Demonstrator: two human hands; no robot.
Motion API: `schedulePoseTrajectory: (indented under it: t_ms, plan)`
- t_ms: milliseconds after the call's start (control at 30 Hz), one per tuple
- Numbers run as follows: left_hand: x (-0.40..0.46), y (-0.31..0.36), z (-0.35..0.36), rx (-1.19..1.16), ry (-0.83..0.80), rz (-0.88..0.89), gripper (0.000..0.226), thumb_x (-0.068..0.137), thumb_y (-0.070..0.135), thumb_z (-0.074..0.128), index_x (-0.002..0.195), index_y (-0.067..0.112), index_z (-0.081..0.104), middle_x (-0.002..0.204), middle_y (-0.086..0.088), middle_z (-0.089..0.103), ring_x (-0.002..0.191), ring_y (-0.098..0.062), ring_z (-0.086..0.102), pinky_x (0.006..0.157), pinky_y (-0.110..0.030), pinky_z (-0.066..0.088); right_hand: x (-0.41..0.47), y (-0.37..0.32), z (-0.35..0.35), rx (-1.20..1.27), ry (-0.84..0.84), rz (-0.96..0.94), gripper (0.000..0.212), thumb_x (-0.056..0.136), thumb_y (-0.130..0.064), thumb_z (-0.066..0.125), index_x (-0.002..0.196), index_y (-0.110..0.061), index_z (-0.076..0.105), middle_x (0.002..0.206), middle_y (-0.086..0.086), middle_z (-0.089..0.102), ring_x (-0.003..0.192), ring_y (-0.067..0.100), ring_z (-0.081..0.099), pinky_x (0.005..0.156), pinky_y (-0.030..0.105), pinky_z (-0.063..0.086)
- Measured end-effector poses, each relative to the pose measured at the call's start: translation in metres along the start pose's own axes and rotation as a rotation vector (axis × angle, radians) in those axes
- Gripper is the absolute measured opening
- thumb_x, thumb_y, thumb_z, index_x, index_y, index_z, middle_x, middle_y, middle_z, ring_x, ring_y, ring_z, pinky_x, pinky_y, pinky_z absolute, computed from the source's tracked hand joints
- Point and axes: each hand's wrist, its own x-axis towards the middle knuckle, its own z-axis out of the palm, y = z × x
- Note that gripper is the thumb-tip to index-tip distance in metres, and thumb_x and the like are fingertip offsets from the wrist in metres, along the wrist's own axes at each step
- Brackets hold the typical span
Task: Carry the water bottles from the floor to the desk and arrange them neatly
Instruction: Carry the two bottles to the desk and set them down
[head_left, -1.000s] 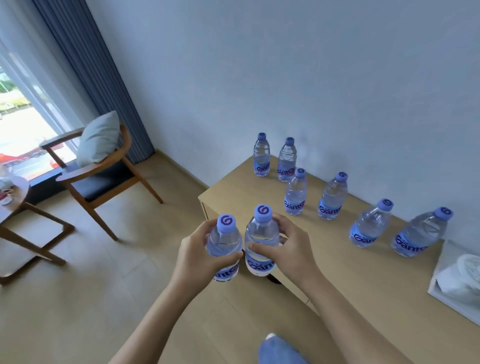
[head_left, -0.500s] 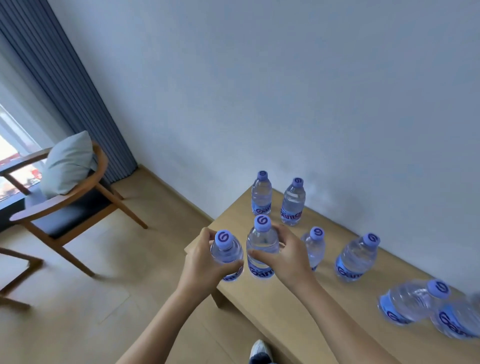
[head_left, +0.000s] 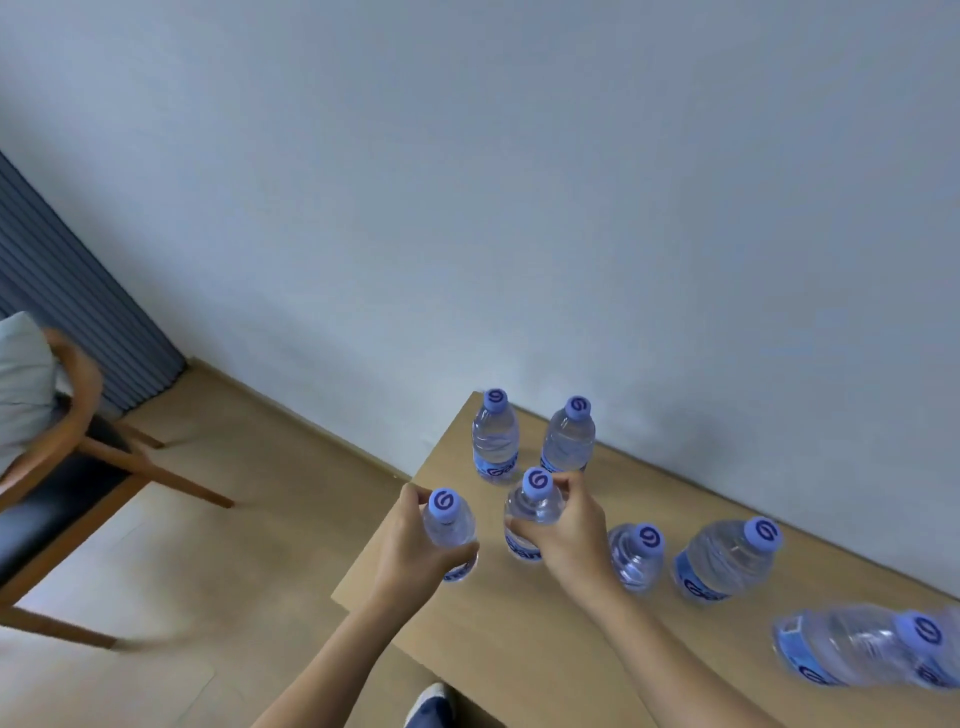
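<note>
My left hand (head_left: 410, 551) grips one bottle (head_left: 451, 535); my right hand (head_left: 569, 540) grips another bottle (head_left: 531, 514) over the bench (head_left: 519, 649).

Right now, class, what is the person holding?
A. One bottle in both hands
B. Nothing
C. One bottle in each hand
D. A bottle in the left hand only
C: the left hand grips one bottle and the right hand grips another bottle, both above the near end of the desk.
</note>
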Motion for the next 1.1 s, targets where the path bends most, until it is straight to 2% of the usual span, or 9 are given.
schedulePoseTrajectory:
  t_ms: [100,267,500,633,700,767,867,933,1100]
  plan:
    - [0.011,0.001,0.001,-0.001,-0.095,0.03,0.053,0.057,0.024,0.087,0.093,0.025,0.048,0.091,0.0,0.065,0.08,-0.019,0.065,0.067,-0.038,0.055,0.003,0.003,0.005,0.002,0.066,0.032,0.054,0.063,-0.013,0.09,0.099,-0.027,0.052,0.099,-0.008,0.067,0.089,-0.002,0.062,0.068,0.008,0.042]
    - [0.026,0.002,-0.002,0.007,-0.221,0.072,0.051,0.062,0.026,0.085,0.098,0.028,0.049,0.092,0.004,0.065,0.08,-0.015,0.066,0.062,-0.03,0.054,0.004,0.008,0.015,-0.002,0.165,0.088,0.057,0.061,-0.006,0.09,0.092,-0.03,0.048,0.094,-0.009,0.066,0.084,-0.014,0.059,0.067,0.002,0.041]
    - [0.044,-0.011,-0.003,-0.044,-0.315,0.115,0.05,0.063,0.014,0.086,0.098,0.018,0.05,0.095,-0.002,0.067,0.078,-0.006,0.066,0.058,-0.013,0.048,-0.005,0.018,0.028,-0.031,0.214,0.158,0.062,0.061,-0.008,0.092,0.089,-0.031,0.042,0.096,-0.015,0.059,0.089,-0.023,0.052,0.071,0.0,0.039]
    - [0.053,-0.02,-0.004,-0.03,-0.336,0.147,0.052,0.059,0.021,0.086,0.094,0.024,0.048,0.093,-0.002,0.064,0.078,-0.008,0.066,0.056,-0.014,0.048,-0.007,0.016,0.031,-0.051,0.231,0.168,0.062,0.064,-0.007,0.09,0.091,-0.033,0.04,0.098,-0.016,0.057,0.088,-0.014,0.056,0.069,-0.001,0.038]
    - [0.057,-0.023,-0.005,0.009,-0.343,0.2,0.055,0.057,0.025,0.088,0.094,0.028,0.047,0.092,0.005,0.059,0.079,-0.004,0.062,0.057,-0.015,0.048,-0.008,0.016,0.033,-0.051,0.237,0.179,0.062,0.066,-0.006,0.088,0.096,-0.033,0.041,0.1,-0.014,0.056,0.091,-0.006,0.057,0.071,0.0,0.039]
    - [0.059,-0.027,-0.005,0.017,-0.363,0.258,0.059,0.058,0.021,0.09,0.097,0.028,0.046,0.095,0.007,0.054,0.084,0.001,0.058,0.059,-0.009,0.045,-0.012,0.014,0.034,-0.045,0.236,0.184,0.067,0.067,-0.005,0.087,0.114,-0.028,0.044,0.11,-0.009,0.058,0.099,0.007,0.058,0.081,0.005,0.041]
    - [0.063,-0.035,-0.004,0.043,-0.374,0.32,0.062,0.058,0.018,0.091,0.098,0.03,0.046,0.097,0.007,0.053,0.089,0.007,0.055,0.063,-0.004,0.043,-0.022,0.011,0.035,-0.091,0.231,0.186,0.088,0.07,-0.009,0.086,0.141,-0.01,0.035,0.133,0.002,0.051,0.122,0.016,0.049,0.101,0.023,0.038]
    - [0.067,-0.036,-0.006,0.062,-0.396,0.339,0.064,0.057,0.02,0.092,0.099,0.033,0.046,0.099,0.008,0.054,0.09,0.006,0.055,0.066,-0.005,0.044,-0.03,0.008,0.036,-0.125,0.25,0.177,0.092,0.073,-0.015,0.085,0.147,-0.011,0.03,0.141,0.002,0.046,0.129,0.013,0.043,0.1,0.016,0.03]
    - [0.067,-0.01,-0.016,0.105,-0.432,0.358,0.076,0.059,0.036,0.091,0.119,0.033,0.044,0.115,0.01,0.055,0.102,-0.011,0.056,0.083,-0.03,0.05,-0.052,-0.005,0.03,-0.145,0.293,0.143,0.092,0.079,-0.021,0.081,0.152,-0.015,0.024,0.153,0.003,0.037,0.142,0.014,0.032,0.1,0.015,0.024]
